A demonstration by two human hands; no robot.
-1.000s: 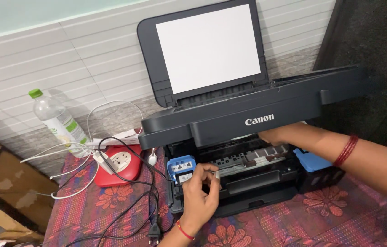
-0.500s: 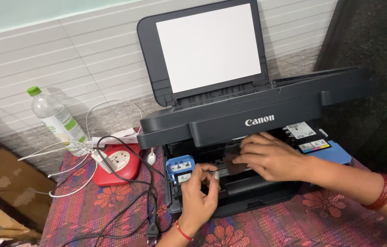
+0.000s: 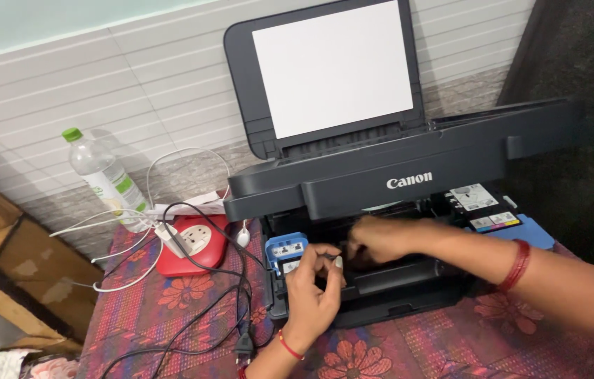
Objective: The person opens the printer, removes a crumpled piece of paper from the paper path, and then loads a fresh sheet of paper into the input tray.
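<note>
- A wooden crate (image 3: 2, 270) is seen at the far left, beside the table.
- A clear bottle (image 3: 102, 177) with a green cap and a green-and-white label is stood upright against the tiled wall (image 3: 100, 91).
- A red socket box (image 3: 195, 244) is laid on the floral cloth (image 3: 170, 309); a white plug is set in it, and white and black cables (image 3: 230, 281) are looped over it and across the cloth, ending in a black plug near the front edge.
- A blue cartridge holder (image 3: 286, 249) is seen at the left of the open bay, bearing small white-and-black labels.
- The left hand (image 3: 314, 295) is raised just in front of the holder, thumb and forefinger pinched close together at its right edge; whether anything is held between them cannot be told.
- The printer (image 3: 409, 175) is stood open: the lid with its white pad is tilted up against the wall, and the scanner unit is lifted over the bay.
- The right hand (image 3: 374, 238) is reached into the bay under the scanner unit, fingers curled; what is gripped is hidden by the hand itself.
- A red bangle (image 3: 514, 265) is worn on the right wrist.
- White labels, one with a row of coloured squares, are seen on the ink tank (image 3: 493, 221) at the right, above a blue flap.
</note>
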